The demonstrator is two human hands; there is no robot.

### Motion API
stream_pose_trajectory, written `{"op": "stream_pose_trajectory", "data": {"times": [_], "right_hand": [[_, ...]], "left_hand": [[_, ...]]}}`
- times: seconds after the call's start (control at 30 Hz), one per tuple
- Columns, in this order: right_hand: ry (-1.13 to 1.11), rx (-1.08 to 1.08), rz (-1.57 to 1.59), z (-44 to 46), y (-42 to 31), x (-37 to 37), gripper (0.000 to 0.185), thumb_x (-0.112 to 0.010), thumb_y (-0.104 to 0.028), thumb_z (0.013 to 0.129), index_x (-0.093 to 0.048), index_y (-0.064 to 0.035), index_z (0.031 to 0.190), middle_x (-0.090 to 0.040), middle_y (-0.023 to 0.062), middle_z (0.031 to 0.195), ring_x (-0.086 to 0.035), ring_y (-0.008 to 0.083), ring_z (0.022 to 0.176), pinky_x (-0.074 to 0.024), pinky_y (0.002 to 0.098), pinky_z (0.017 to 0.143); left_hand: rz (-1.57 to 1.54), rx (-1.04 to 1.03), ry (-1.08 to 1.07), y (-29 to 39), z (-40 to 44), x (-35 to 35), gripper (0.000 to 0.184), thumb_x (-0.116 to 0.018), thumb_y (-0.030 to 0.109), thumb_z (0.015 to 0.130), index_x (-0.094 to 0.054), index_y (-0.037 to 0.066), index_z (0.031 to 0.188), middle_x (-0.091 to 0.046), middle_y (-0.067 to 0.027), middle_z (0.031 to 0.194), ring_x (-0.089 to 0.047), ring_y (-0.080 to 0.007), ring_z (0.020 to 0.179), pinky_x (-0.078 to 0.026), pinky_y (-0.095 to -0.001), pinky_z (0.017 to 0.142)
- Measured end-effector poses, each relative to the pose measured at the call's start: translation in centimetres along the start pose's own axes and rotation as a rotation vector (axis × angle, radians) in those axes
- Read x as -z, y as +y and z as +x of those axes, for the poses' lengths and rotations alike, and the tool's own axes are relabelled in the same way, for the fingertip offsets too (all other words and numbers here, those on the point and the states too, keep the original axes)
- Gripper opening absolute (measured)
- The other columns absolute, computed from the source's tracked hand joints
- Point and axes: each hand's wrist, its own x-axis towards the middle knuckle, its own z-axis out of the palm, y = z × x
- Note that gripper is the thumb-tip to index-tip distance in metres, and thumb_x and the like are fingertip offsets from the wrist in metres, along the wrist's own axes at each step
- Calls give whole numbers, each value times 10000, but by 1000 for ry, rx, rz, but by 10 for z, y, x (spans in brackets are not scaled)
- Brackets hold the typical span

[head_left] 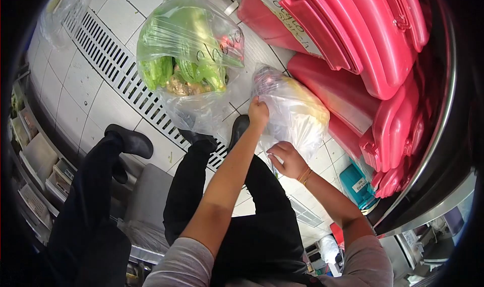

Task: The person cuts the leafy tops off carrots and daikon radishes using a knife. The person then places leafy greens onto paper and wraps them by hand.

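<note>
left hand [258,112]: grip pinching white bag [305,118] | right hand [289,161]: grip loosely parted, near it | bag beside red bin [330,85] | tip: gather edge evenly, no tugging

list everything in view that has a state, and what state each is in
whitish bag: filled, edge gripped
left hand: closed on the whitish bag's plastic
right hand: fingers loosely curled, near the bag, contact unclear
bag of greens: filled, on the floor
upper pink bin: labelled, lid seems down
teal bin: labelled, lid unclear
</note>
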Motion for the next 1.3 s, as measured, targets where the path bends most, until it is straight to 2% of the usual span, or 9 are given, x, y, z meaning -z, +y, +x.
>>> {"op": "stream_pose_trajectory", "data": {"times": [0.13, 0.23, 0.33, 0.5, 0.57, 0.77, 0.83, 1.07, 1.3], "right_hand": [[493, -674, -482, -33, 153, 5, 388, -581, -181, 821, -537, 11, 1156, -563, 215, 1119, -515, 371, 1048, -393, 437, 934], [508, -719, -1019, 5, 91, 19, 457, -574, -195, 822, -479, 20, 1214, -515, 220, 1191, -437, 382, 1153, -342, 454, 975], [260, -263, -749, 13, 87, -26, 323, -607, -213, 801, -543, -27, 1057, -548, 169, 963, -532, 315, 894, -430, 447, 795], [544, -900, -394, 40, 88, -86, 761, -713, -348, 718, -346, 33, 1265, -543, 266, 1061, -575, 415, 924, -469, 450, 848], [268, -1235, -197, 29, 116, -105, 901, -742, -299, 656, -232, 36, 1319, -548, 287, 1108, -589, 418, 963, -477, 453, 842], [72, -1058, 549, -39, 102, -54, 674, -721, -138, 667, -406, 66, 1227, -610, 219, 1040, -605, 334, 960, -483, 408, 843], [21, -997, 946, -81, 72, -22, 561, -723, -91, 674, -508, 63, 1169, -631, 145, 1018, -611, 259, 930, -484, 367, 841], [-370, -895, 1247, -167, -109, 92, 611, -710, -55, 705, -478, 3, 1267, -597, 84, 1129, -549, 195, 1053, -410, 320, 949], [310, -682, 1440, -162, -193, 114, 738, -364, -587, 916, -308, -20, 1386, -394, 107, 1377, -394, 220, 1256, -358, 380, 1018]], "left_hand": [[208, 90, -384, 8, 0, 28, 303, -535, 248, 829, -623, -20, 940, -650, -192, 769, -633, -314, 758, -477, -360, 683], [233, -105, -213, 22, -12, 22, 351, -549, 346, 838, -661, 13, 840, -643, -167, 714, -624, -271, 684, -474, -336, 659], [67, 225, -393, 41, -2, 30, 388, -552, 389, 840, -673, 32, 747, -635, -161, 670, -615, -258, 653, -470, -314, 647], [36, 199, -479, 38, 8, 28, 403, -538, 390, 851, -679, 30, 738, -637, -166, 680, -621, -268, 713, -472, -318, 665], [-5, 263, -495, 43, 10, 30, 386, -535, 378, 855, -690, 31, 793, -641, -175, 703, -626, -275, 752, -474, -321, 683], [166, -169, -396, 60, -2, 57, 381, -612, 303, 824, -620, 4, 1060, -667, -185, 841, -639, -293, 778, -486, -354, 747], [320, -136, -346, 70, -30, 68, 513, -670, 348, 810, -558, 7, 1178, -638, -88, 943, -597, -169, 776, -462, -293, 743], [34, 271, -472, 146, -152, 106, 820, -775, 367, 702, -375, -15, 1307, -559, -157, 1195, -575, -262, 1036, -473, -371, 860], [-720, 579, -371, 214, -176, 155, 635, -569, 529, 809, -509, 72, 1244, -564, -105, 1193, -541, -257, 1094, -432, -415, 942]]}}
